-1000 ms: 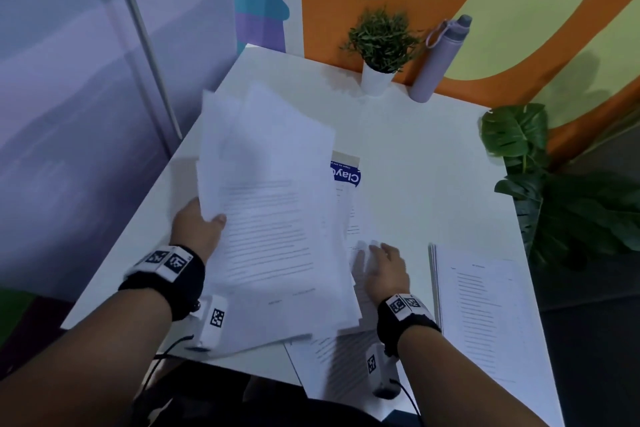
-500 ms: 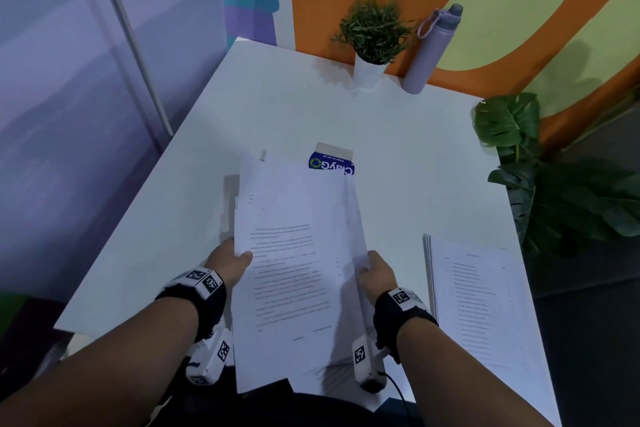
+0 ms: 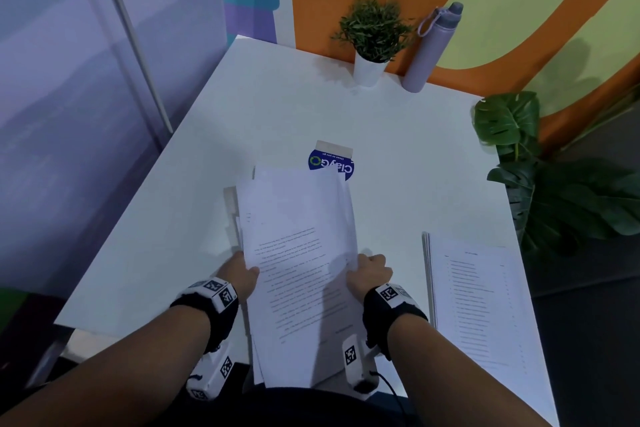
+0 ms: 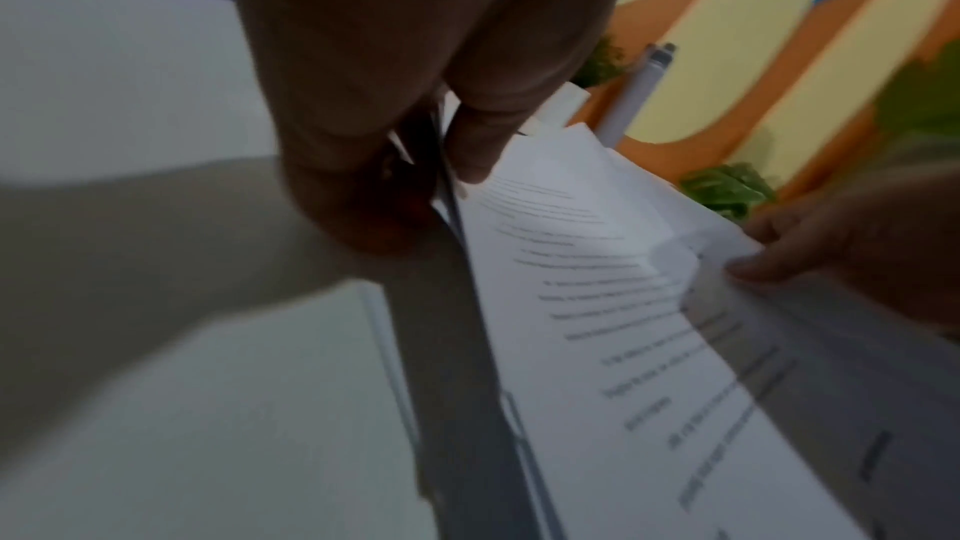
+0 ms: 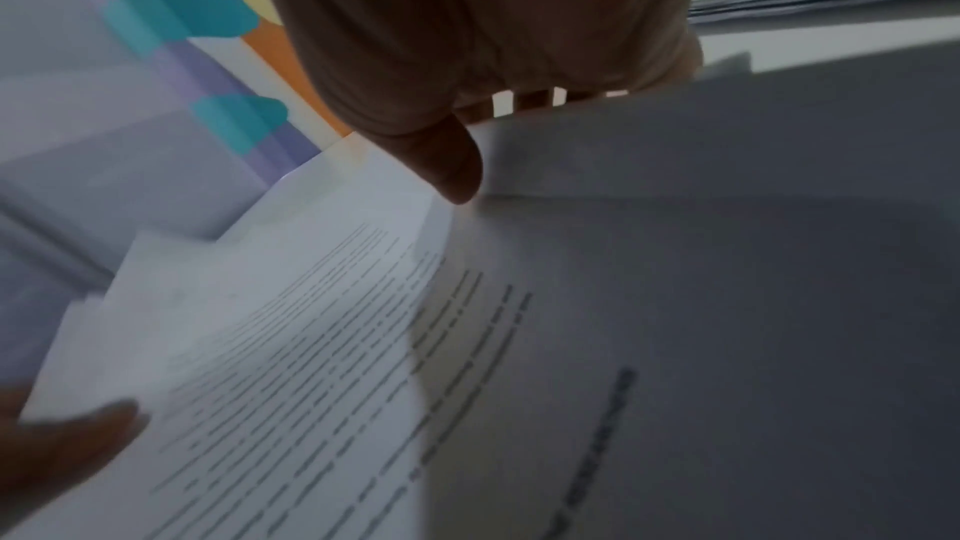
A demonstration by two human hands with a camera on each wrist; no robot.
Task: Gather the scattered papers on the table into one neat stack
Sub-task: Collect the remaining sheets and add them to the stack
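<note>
- Both hands are on the bundle of papers [image 3: 301,253]: the left hand [image 3: 242,276] pinches its left edge, thumb on top, and the right hand [image 3: 369,270] grips the right edge the same way.
- The bundle sits over the near edge of the table [image 3: 277,107], front end hanging past it.
- Progress looks good, most loose sheets seem gathered, but the edges are ragged, with corners poking out at the far left.
- Left to do, I'd say: square it up and join it with the second stack [image 3: 474,295] lying flat at the right.
- A blue-and-white card [image 3: 329,158] peeks out just beyond the bundle, possibly in the way.
- At the far edge stand a small potted plant [image 3: 374,35] and a lilac bottle [image 3: 429,48], well clear.
</note>
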